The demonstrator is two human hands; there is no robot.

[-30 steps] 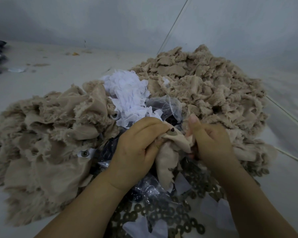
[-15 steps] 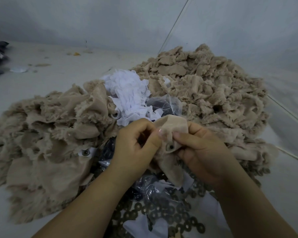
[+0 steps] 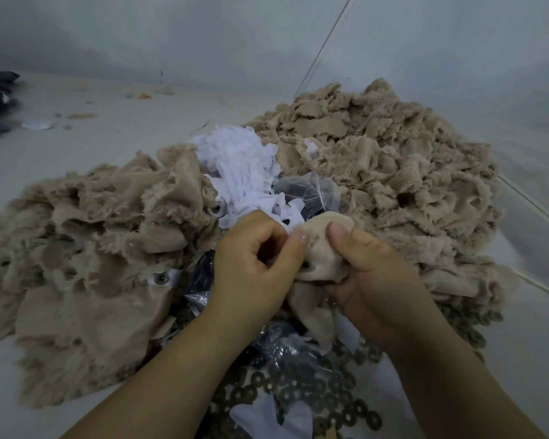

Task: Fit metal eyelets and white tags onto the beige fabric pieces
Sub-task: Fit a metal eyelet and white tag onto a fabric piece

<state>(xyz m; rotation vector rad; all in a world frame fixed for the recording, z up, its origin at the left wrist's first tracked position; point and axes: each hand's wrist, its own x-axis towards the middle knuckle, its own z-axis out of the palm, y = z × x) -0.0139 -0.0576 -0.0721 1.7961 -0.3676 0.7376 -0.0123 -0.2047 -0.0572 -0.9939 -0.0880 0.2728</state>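
Both hands, left and right, pinch one fabric piece, grips closed; eyelet between them looks mid-fitting, wants pressing home.

A crumpled beige fabric piece with a dark eyelet, between two beige heaps.

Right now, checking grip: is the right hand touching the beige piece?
Touching: head view shows the right hand with its thumb pressed on the beige piece.

Two bare hands, the left hand and the right hand, share one beige fleecy fabric piece. Two heaps of beige fabric pieces lie here, a left heap and a right heap, with one bunch of white paper tags. The dark metal ring eyelets are too many to count.
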